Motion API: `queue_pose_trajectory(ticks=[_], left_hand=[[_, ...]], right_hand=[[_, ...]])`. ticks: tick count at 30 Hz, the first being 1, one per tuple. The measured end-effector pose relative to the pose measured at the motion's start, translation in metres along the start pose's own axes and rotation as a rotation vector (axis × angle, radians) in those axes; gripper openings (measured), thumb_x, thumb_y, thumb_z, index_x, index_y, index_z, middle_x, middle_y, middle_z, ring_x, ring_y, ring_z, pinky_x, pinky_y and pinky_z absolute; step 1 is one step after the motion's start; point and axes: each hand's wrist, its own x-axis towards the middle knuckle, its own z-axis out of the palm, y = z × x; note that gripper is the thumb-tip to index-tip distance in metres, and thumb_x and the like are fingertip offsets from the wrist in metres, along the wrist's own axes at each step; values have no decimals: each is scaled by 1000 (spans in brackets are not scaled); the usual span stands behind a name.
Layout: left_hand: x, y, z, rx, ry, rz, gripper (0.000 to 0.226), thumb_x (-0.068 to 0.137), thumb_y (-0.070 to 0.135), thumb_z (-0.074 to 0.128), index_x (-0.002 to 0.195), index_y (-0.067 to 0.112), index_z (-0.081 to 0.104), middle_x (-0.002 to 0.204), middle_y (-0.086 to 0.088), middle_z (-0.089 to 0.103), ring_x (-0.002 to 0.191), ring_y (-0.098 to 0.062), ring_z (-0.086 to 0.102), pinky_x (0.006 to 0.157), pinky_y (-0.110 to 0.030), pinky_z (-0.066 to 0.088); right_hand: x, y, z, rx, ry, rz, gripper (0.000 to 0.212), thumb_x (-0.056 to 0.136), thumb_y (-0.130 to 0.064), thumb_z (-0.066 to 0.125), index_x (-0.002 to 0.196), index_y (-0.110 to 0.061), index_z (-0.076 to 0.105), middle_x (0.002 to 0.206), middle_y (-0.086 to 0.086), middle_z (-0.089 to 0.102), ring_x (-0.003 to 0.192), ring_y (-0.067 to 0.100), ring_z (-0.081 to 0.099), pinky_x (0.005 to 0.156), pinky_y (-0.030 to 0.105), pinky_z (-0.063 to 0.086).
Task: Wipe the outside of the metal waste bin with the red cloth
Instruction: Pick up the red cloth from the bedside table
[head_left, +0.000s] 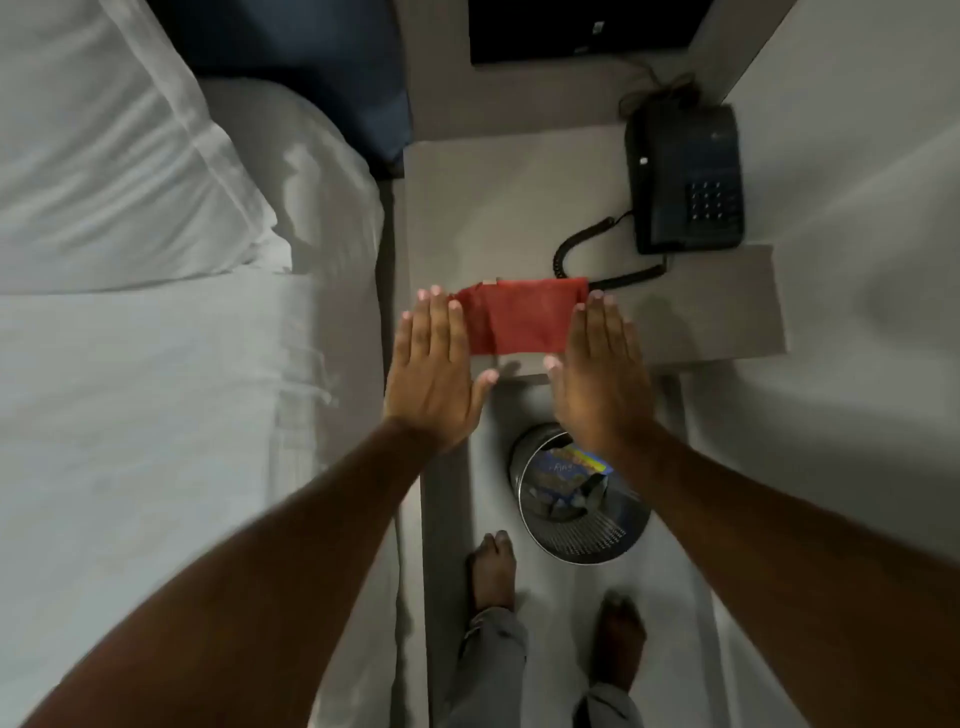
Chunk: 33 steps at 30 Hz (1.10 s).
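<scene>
Head view, looking straight down, and both hands are out flat over the front edge of the bedside table (701, 322). Left hand (436, 374) is palm down, fingers straight and pressed together, thumb out to the side, holding nothing. Right hand (597, 374) mirrors it, fingers together and flat, empty as well. Between them lies the red cloth (519, 319), folded into a neat rectangle on the tabletop, with the left fingertips at its left edge and the right fingertips at its right edge; whether they actually touch it is hard to tell. Down below on the floor stands the metal waste bin (582, 540), upright, perforated wall shining, with colourful wrappers (569, 467) inside, partly hidden under the right wrist. Black telephone (685, 176) sits at the back right of the table, its coiled cord (576, 249) curling toward the cloth. White bed (156, 338) on the left, bare feet (493, 571) just beside the bin.
</scene>
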Motion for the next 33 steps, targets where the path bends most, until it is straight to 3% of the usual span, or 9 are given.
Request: queue_pose_trajectory(ticks=[2, 5, 7, 11, 15, 18, 22, 28, 33], left_hand=[[15, -1, 18, 12, -3, 23, 83, 94, 56, 18, 148, -6, 6, 157, -32, 9, 148, -42, 6, 120, -53, 9], [28, -6, 43, 33, -38, 100, 81, 96, 54, 16, 149, -5, 5, 159, -29, 6, 149, -39, 4, 121, -51, 7], [32, -13, 59, 25, -108, 135, 78, 97, 53, 15, 150, -3, 4, 160, -26, 3, 149, -37, 2, 121, -48, 4], [37, -19, 73, 1, -276, 123, 73, 98, 49, 23, 151, 3, 1, 162, -20, 0, 150, -34, -1, 120, -45, 4], [41, -20, 66, 43, -326, 131, 83, 92, 41, 45, 152, 5, 0, 163, -19, -1, 150, -34, 1, 120, -44, 6], [40, -17, 55, -40, -335, 106, 91, 87, 39, 58, 151, 4, 4, 161, -20, 12, 148, -36, 15, 119, -42, 13], [21, -8, 28, -353, -144, 67, 82, 86, 29, 62, 149, 4, 17, 128, -23, 58, 109, -39, 59, 95, -42, 48], [-57, 52, 10, -303, 115, 218, 64, 84, 1, 56, 141, -13, 31, 145, -33, 40, 138, -43, 38, 115, -52, 28], [-151, 154, 26, -259, 137, 512, 58, 83, 3, 62, 133, -18, 40, 140, -37, 44, 134, -47, 41, 111, -55, 35]], right_hand=[[14, 0, 20, 26, -21, 98, 68, 94, -28, 60, 146, 11, 40, 149, 34, 49, 139, 47, 49, 117, 55, 38], [37, -3, 40, 231, -30, 467, 57, 94, -41, 60, 128, 4, 53, 120, 25, 68, 108, 42, 68, 86, 44, 53], [52, -4, 51, 516, -49, 731, 59, 89, -48, 67, 120, 2, 58, 116, 22, 70, 103, 40, 70, 71, 34, 47], [70, -4, 65, 922, -68, 954, 61, 80, -38, 82, 124, 0, 63, 118, 17, 72, 90, 28, 69, 73, 24, 45], [78, -11, 56, 1326, -95, 1081, 34, 85, -21, 75, 114, -3, 71, 93, 6, 70, 69, 17, 63, 59, 26, 50], [72, -22, 31, 1739, -116, 1047, 10, 88, -11, 66, 96, -16, 66, 101, 4, 68, 94, 22, 68, 72, 31, 59], [35, -35, 1, 2161, -196, 763, 35, 93, -4, 44, 125, -12, 54, 137, 18, 60, 130, 37, 57, 111, 57, 44], [-71, 2, -13, 2425, -137, 599, 32, 94, -17, 51, 126, -17, 59, 111, 8, 80, 110, 28, 73, 112, 54, 45], [-191, 37, 1, 2397, 14, 658, 73, 85, -36, 72, 146, -3, 48, 134, 21, 65, 122, 34, 65, 104, 44, 54]])
